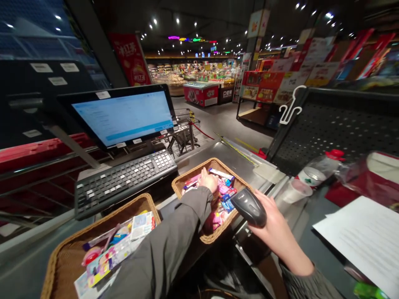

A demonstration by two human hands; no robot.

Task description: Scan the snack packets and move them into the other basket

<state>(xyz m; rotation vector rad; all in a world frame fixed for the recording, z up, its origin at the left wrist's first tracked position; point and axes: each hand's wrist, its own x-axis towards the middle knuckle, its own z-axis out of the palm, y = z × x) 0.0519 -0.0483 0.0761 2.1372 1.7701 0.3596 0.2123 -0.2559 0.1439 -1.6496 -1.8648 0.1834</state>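
Note:
My left hand (208,181) reaches into a brown woven basket (212,239) of small colourful packets (225,192). Its fingers are bent down among the packets, and whether they grip one is hidden. Just right of that basket, my right hand (272,216) is wrapped round a black handheld scanner (248,207), whose head points over the basket's right edge. At the lower left, a second woven basket (51,265) holds packets and printed cards (120,253), partly covered by my left sleeve.
A monitor (124,118) and black keyboard (124,178) stand left, beyond the second basket. On the right are a white cup (297,190), a red-capped bottle (327,164), paper sheets (364,241) and a black perforated panel (343,124) with a white hanger (291,109).

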